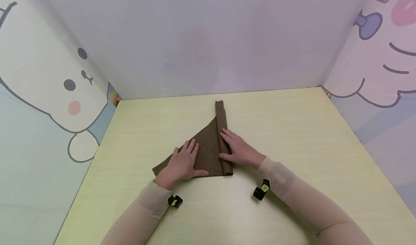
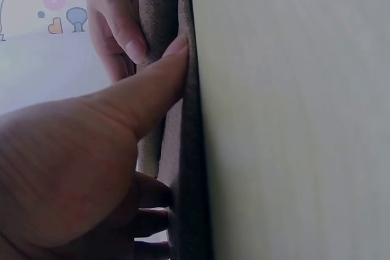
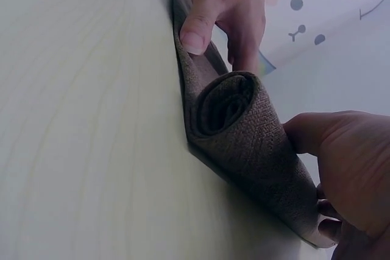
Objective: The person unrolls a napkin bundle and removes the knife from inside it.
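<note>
A brown woven cloth lies on the table in a roughly triangular shape. Its right side is rolled into a tube that runs away from me and sticks out beyond the flat part. My left hand rests flat on the left part of the cloth, fingers spread and thumb near the front edge. On the tube lies my right hand, its fingers and thumb stretched across the roll. The right wrist view shows the spiral end of the roll, with the right thumb against its side.
The pale wooden table reaches back to a plain whitish wall. Side panels with cartoon drawings stand left and right. A small black wrist camera hangs from the right sleeve, another from the left.
</note>
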`<state>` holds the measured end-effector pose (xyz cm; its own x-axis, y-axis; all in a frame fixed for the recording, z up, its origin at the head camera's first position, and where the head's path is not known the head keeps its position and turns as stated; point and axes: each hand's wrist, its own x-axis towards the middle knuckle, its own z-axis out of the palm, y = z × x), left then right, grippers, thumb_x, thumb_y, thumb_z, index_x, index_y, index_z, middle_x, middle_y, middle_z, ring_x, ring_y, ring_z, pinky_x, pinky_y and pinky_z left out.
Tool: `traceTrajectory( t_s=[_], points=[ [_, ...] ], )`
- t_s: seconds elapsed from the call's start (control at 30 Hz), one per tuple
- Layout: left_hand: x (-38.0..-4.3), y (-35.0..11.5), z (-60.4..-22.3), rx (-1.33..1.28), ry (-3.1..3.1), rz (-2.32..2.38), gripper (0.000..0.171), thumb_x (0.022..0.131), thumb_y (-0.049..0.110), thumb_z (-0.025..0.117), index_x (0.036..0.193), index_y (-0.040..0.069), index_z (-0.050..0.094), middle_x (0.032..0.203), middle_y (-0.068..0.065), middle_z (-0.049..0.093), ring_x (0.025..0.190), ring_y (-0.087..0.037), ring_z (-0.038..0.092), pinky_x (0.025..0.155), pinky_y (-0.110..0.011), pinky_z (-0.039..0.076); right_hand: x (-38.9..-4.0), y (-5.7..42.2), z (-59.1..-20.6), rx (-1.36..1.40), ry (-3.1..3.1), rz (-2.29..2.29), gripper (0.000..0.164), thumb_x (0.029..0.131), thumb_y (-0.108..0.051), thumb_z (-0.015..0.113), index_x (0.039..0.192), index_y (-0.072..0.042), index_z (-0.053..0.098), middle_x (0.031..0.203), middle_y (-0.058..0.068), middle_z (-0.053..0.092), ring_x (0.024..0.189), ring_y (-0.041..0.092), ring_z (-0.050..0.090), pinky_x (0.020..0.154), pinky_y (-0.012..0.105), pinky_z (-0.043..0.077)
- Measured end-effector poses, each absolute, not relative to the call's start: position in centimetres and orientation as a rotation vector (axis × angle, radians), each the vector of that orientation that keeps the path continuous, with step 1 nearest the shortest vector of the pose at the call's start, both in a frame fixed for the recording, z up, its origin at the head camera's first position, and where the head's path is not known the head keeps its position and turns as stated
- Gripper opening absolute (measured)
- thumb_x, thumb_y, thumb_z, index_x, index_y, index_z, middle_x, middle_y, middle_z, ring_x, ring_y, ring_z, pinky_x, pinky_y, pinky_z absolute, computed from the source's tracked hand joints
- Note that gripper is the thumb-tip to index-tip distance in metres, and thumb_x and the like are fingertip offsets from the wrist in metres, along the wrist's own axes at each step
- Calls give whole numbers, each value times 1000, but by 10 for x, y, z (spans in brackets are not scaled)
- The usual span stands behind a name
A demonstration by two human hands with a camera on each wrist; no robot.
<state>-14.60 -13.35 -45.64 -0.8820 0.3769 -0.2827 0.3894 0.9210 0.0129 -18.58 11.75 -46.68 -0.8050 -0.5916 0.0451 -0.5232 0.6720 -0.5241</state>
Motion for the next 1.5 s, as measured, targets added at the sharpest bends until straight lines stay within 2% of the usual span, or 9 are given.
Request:
traceTrajectory(
  t_s=[0.77, 1.5],
  points=[
    [-144, -144, -455, 595, 2823, -43, 115, 74, 83, 50, 153, 5, 21, 159, -14, 13, 145, -33, 14, 107, -59, 25, -188, 127, -468, -869, 2723, -837, 82, 89, -37, 67, 150, 1, 27, 156, 16, 23, 143, 31, 21, 113, 44, 23],
    [-144, -148, -455, 584, 2810, -40, 115, 74, 83, 50, 154, 6, 19, 160, -13, 12, 146, -32, 13, 107, -59, 25, -186, 144, -473, -832, 2668, -928, 84, 89, -40, 66, 151, -1, 26, 156, 17, 23, 143, 33, 20, 112, 48, 23]
  ],
)
